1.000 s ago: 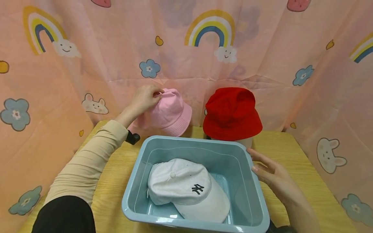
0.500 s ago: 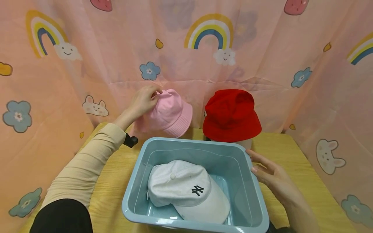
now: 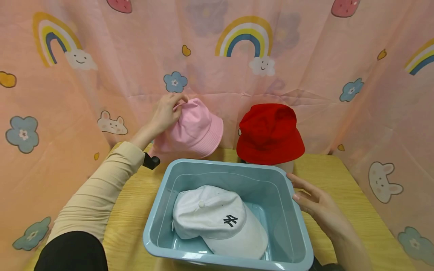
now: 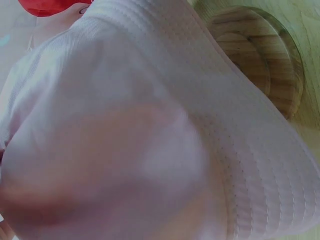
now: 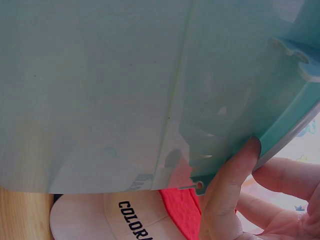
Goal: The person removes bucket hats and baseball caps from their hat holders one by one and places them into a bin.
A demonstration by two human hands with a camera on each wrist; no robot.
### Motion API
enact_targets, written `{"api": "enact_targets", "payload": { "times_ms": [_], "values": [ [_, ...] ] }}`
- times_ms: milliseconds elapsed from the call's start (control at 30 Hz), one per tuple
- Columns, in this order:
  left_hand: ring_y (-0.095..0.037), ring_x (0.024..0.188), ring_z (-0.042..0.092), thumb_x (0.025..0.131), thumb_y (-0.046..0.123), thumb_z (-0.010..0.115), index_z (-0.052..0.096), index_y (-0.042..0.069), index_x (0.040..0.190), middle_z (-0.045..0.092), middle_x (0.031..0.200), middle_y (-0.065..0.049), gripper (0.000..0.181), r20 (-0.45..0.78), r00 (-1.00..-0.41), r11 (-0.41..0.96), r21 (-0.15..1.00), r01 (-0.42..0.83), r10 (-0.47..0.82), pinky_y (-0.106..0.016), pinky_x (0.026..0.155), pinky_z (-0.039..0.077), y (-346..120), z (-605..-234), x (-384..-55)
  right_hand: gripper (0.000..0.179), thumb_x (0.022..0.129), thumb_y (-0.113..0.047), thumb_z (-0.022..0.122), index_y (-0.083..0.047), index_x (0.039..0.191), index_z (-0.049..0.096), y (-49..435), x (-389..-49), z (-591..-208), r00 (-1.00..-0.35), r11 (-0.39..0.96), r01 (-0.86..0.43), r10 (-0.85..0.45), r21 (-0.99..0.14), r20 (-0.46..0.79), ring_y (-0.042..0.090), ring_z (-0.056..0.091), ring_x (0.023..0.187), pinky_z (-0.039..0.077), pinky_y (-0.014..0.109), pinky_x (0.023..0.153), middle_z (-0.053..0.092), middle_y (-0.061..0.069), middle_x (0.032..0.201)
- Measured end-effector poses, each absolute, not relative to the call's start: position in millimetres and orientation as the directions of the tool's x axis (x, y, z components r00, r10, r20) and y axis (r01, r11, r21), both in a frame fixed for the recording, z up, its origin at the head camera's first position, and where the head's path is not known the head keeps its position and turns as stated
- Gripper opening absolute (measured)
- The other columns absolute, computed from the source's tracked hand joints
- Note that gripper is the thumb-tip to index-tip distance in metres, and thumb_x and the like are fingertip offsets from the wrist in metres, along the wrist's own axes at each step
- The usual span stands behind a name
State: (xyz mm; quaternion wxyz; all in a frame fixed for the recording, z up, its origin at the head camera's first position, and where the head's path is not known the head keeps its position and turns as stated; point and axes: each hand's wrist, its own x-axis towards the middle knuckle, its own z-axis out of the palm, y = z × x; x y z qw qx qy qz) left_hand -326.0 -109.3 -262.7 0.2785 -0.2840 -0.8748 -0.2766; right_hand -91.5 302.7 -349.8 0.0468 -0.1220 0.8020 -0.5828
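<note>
My left hand (image 3: 167, 113) pinches the top of a pink bucket hat (image 3: 200, 128) at the back left. The hat fills much of the left wrist view, its stitched brim (image 4: 270, 170) slanting over the table. My right hand (image 3: 322, 207) holds the right rim of a light blue plastic tub (image 3: 223, 165). In the right wrist view its fingers (image 5: 227, 192) press under the tub's rim. Inside the tub lies a white baseball cap (image 3: 217, 218) with a dark emblem, brim toward the front right.
A red hat (image 3: 269, 133) sits behind the tub at right, over a pale cap (image 5: 125, 215) with dark lettering. Beside the pink brim shows a round wooden disc (image 4: 250, 60). A pink patterned curtain (image 3: 203, 37) closes off the back of the wooden table (image 3: 129, 207).
My left hand has risen slightly, drawing the pink bucket hat's crown upward. The right hand, the tub and the white cap keep their places.
</note>
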Motion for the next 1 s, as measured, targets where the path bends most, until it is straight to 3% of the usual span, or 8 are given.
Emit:
{"api": "enact_targets", "payload": {
  "times_ms": [267,1000],
  "values": [
    [-0.034,0.080,0.049,0.087,-0.002,0.051,0.064,0.005,0.105,0.056,0.086,-0.020,0.023,0.690,-0.652,0.689,0.306,0.656,0.314,-0.040,0.072,0.036,-108.5,-255.6,-323.3,0.053,0.100,-0.010,0.046,-0.008,0.150,0.031,303.0,-91.5,-349.3,-0.964,0.282,-0.134,-0.258,-0.950,0.060,0.006,0.064,0.110,0.052,0.024,0.087,0.051,-0.007,0.131],
    [-0.037,0.084,0.051,0.088,-0.004,0.050,0.065,0.003,0.102,0.057,0.085,-0.023,0.021,0.763,-0.592,0.661,0.306,0.685,0.260,-0.042,0.078,0.038,-116.6,-234.0,-315.0,0.053,0.099,-0.009,0.046,-0.007,0.150,0.031,302.4,-92.8,-349.4,-0.961,0.267,-0.142,-0.267,-0.953,0.069,0.006,0.064,0.109,0.053,0.026,0.086,0.051,-0.007,0.129]
  ]
}}
